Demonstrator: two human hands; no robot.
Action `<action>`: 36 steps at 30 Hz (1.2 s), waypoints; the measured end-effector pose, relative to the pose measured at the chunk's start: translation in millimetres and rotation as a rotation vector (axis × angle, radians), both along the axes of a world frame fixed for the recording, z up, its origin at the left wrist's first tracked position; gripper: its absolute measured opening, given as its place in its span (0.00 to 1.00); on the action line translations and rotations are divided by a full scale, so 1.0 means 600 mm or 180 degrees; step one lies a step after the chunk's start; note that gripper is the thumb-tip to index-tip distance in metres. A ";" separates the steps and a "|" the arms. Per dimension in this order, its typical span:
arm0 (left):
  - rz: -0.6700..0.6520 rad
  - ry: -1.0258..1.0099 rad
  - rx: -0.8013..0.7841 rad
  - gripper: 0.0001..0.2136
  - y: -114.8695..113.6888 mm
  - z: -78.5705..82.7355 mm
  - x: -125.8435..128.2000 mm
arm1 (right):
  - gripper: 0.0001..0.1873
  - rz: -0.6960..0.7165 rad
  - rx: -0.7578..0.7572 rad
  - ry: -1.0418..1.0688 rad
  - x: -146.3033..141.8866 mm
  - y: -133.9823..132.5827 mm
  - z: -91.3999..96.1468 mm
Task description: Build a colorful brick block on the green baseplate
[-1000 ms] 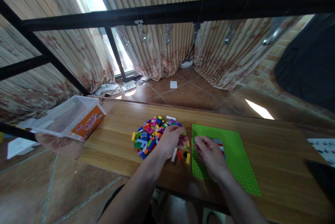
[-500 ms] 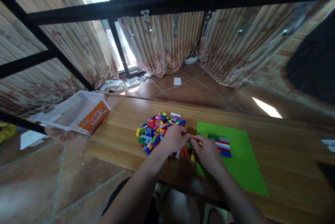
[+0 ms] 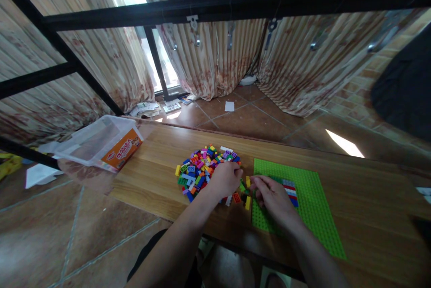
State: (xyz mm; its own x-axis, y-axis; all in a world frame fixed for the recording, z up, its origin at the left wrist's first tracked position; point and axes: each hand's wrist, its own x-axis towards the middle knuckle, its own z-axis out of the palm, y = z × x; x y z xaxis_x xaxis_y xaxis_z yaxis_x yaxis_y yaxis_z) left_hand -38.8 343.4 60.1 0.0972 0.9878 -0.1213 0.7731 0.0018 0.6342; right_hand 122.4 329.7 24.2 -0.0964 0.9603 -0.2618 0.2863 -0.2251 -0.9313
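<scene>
My left hand (image 3: pixel 227 179) is over the right side of a pile of mixed building bricks (image 3: pixel 197 173). Its fingers are curled together, and whatever they hold is hidden. My right hand (image 3: pixel 272 196) hovers over the left part of a green studded baseplate (image 3: pixel 311 216), fingers slightly bent and parted, with nothing visible between them. Just left of its fingertips is a yellow brick (image 3: pixel 248 181); a second yellow brick (image 3: pixel 248 203) lies nearer to me. On the baseplate, a block of striped bricks (image 3: pixel 291 192) in grey, red, white and blue is partly covered by my right hand.
The wooden table (image 3: pixel 151 162) carries a clear plastic box (image 3: pixel 90 144) with an orange label at its left end. An orange-red brick (image 3: pixel 236 197) lies by the pile's near edge. A black metal bar (image 3: pixel 215 2) crosses beyond the table, before striped curtains (image 3: pixel 215 63).
My hands were together at the fingertips and have come apart. The right hand has shifted right and its fingers have loosened, leaving the yellow brick in plain sight between the hands.
</scene>
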 end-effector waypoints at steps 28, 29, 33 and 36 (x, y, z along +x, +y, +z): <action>-0.0212 -0.1600 0.0133 0.09 -0.013 -0.001 0.042 | 0.22 -0.0444 -0.0167 0.1659 0.015 -0.010 0.025; -0.0195 -0.1710 0.0038 0.09 -0.012 -0.002 0.041 | 0.23 -0.0538 -0.0086 0.1465 0.016 -0.008 0.022; -0.0093 -0.1947 -0.0199 0.11 -0.008 -0.003 0.043 | 0.24 -0.0732 0.0220 0.1005 0.018 -0.003 0.021; -0.0099 -0.2112 -0.0180 0.11 -0.009 -0.003 0.047 | 0.23 -0.0768 0.0450 0.0798 0.016 -0.003 0.026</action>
State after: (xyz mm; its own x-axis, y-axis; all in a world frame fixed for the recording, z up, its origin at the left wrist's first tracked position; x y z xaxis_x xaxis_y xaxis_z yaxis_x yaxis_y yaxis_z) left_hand -10.5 338.3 58.4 0.1975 0.9773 -0.0773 0.2190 0.0329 0.9752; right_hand 132.0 327.8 40.1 0.0927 0.9882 -0.1221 -0.0001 -0.1226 -0.9925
